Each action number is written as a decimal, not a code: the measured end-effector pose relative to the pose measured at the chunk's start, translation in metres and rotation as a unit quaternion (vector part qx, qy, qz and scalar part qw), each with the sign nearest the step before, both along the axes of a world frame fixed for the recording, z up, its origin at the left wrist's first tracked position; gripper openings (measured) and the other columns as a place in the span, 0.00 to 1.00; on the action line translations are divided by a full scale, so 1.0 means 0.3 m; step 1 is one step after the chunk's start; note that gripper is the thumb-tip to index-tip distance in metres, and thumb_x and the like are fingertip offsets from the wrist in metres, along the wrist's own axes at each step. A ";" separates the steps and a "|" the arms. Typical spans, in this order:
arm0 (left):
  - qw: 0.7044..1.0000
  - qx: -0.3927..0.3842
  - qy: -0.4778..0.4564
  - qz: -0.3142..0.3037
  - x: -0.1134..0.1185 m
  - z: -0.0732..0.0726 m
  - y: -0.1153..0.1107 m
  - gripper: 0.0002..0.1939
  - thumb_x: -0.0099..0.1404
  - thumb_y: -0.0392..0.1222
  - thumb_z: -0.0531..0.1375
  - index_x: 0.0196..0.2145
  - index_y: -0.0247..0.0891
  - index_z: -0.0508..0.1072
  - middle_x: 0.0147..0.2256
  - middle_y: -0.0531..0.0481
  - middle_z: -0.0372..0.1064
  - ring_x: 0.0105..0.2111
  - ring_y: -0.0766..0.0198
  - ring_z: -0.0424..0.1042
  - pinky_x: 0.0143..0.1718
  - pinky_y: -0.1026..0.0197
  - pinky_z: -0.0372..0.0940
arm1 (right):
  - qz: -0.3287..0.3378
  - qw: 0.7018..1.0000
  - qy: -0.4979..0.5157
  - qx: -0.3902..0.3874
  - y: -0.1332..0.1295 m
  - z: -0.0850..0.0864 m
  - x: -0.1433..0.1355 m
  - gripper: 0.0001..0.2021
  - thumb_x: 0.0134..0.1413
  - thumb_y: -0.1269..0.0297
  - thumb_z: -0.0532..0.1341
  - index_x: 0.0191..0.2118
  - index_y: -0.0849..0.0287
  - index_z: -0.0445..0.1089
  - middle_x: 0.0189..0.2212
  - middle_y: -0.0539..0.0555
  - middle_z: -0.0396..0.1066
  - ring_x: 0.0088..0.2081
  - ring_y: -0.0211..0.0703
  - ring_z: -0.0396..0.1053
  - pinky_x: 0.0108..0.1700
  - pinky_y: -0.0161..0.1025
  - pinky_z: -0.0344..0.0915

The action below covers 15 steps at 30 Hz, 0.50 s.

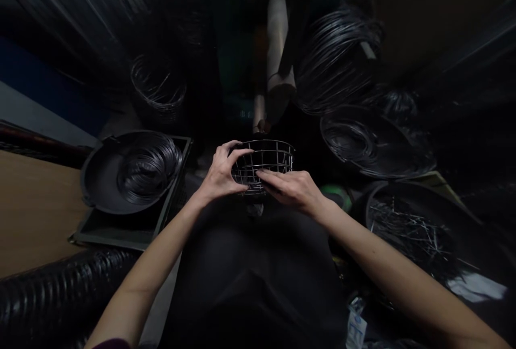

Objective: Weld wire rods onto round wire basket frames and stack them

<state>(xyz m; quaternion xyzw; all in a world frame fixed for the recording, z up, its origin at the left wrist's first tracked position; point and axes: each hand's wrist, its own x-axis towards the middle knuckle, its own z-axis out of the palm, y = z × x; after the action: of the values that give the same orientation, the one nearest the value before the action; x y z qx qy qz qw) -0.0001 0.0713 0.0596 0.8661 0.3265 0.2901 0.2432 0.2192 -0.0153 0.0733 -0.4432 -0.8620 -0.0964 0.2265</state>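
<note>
A round wire basket (278,156) of thin metal rings and crossing wires is in front of me at the middle of the view. Around its left side curls my left hand (223,172), fingers over the upper rings and thumb at the lower edge. My right hand (293,189) lies against the near right side, its fingers pressed together on the wires. Its thumb is hidden. Behind the basket a pale cylindrical machine part (278,42) reaches toward me, with a thinner rod (258,112) below it.
On the left, a black basin (100,177) with coiled wire rings (147,169) rests on a green-edged crate (116,242). To the right stand another basin (395,163) with rings and a tub (368,204) of loose wire pieces (419,230). A large wire bundle (338,58) is behind.
</note>
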 end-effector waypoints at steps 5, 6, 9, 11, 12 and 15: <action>1.000 -0.002 -0.020 -0.010 0.017 0.004 0.050 0.41 0.43 0.37 0.72 0.55 0.43 0.65 0.58 0.41 0.55 0.59 0.45 0.58 0.61 0.42 0.58 | 0.018 1.000 0.022 -0.011 0.044 0.006 0.036 0.13 0.63 0.66 0.58 0.51 0.58 0.73 0.46 0.52 0.77 0.32 0.35 0.77 0.33 0.29 0.72; 1.000 0.000 -0.017 -0.015 0.019 0.004 0.056 0.40 0.43 0.37 0.72 0.54 0.44 0.66 0.58 0.41 0.55 0.60 0.44 0.58 0.61 0.42 0.58 | 0.016 0.999 0.023 -0.026 0.046 0.006 0.041 0.13 0.63 0.66 0.58 0.51 0.57 0.73 0.46 0.52 0.77 0.33 0.35 0.77 0.34 0.30 0.72; 0.999 0.014 -0.009 -0.032 0.023 0.001 0.068 0.38 0.44 0.40 0.73 0.54 0.45 0.67 0.59 0.41 0.54 0.60 0.43 0.57 0.61 0.41 0.58 | -0.002 0.997 0.024 -0.076 0.049 0.007 0.048 0.13 0.64 0.64 0.57 0.51 0.54 0.74 0.47 0.52 0.76 0.35 0.37 0.78 0.35 0.31 0.73; 0.999 0.021 -0.014 -0.036 0.024 -0.004 0.071 0.39 0.45 0.41 0.73 0.55 0.45 0.67 0.59 0.40 0.53 0.60 0.43 0.57 0.61 0.41 0.59 | -0.012 0.994 0.026 -0.106 0.049 0.009 0.049 0.14 0.64 0.63 0.57 0.51 0.53 0.74 0.48 0.53 0.75 0.36 0.39 0.78 0.36 0.33 0.74; 0.999 0.022 -0.017 -0.035 0.025 -0.007 0.072 0.39 0.45 0.40 0.73 0.55 0.45 0.67 0.59 0.40 0.53 0.60 0.43 0.57 0.61 0.40 0.59 | -0.014 0.992 0.030 -0.118 0.049 0.010 0.049 0.14 0.63 0.63 0.57 0.51 0.53 0.74 0.48 0.53 0.75 0.36 0.40 0.78 0.36 0.34 0.74; 0.999 0.027 -0.025 -0.036 0.027 -0.015 0.072 0.39 0.45 0.38 0.73 0.55 0.44 0.67 0.58 0.40 0.54 0.59 0.44 0.57 0.60 0.41 0.60 | -0.011 0.990 0.038 -0.139 0.050 0.007 0.049 0.14 0.63 0.64 0.57 0.52 0.53 0.74 0.48 0.54 0.75 0.38 0.41 0.78 0.38 0.35 0.75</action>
<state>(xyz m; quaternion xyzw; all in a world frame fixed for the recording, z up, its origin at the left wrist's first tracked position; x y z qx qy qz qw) 0.0079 0.0928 0.0551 0.8760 0.2807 0.3115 0.2382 0.2340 -0.0003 0.0754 -0.4834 -0.8527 0.0385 0.1945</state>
